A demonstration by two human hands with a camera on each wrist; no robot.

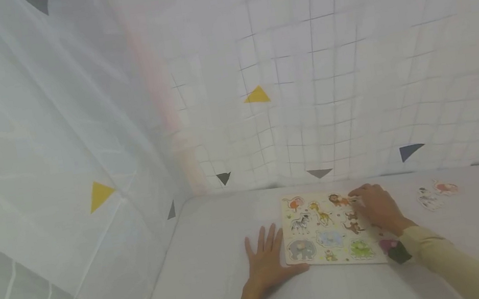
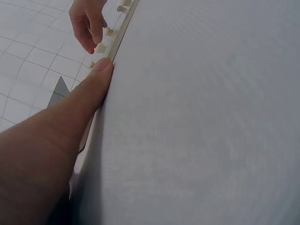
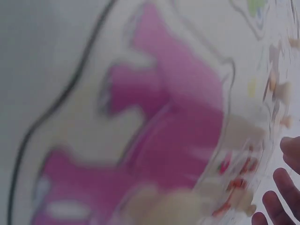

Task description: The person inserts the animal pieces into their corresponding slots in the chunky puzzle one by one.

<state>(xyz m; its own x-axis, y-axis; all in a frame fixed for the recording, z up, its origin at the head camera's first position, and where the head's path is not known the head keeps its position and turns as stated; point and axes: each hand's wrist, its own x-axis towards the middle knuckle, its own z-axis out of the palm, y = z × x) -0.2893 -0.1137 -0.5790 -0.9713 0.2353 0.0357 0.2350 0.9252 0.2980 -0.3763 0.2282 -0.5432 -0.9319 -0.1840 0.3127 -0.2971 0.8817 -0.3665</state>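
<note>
A wooden animal puzzle board (image 1: 343,261) lies on the white table, with several knobbed pieces in it. My left hand (image 1: 265,265) rests with spread fingers at its left side, the thumb along the near edge. In the left wrist view, the thumb (image 2: 101,70) touches the board's edge. My right hand (image 1: 379,207) is over the right side, fingertips beside the lion piece (image 1: 339,200) and above the brown monkey piece (image 1: 353,227). The right wrist view shows its fingers (image 3: 276,201) apart, holding nothing visible. A magenta animal piece (image 3: 187,136) is close below that wrist.
Two loose pieces, a black-and-white one (image 1: 428,200) and a reddish one (image 1: 446,188), lie on the table right of the board. A white curtain (image 1: 307,108) with a grid pattern and coloured triangles hangs behind the table, and more sheeting (image 1: 39,174) hangs on the left.
</note>
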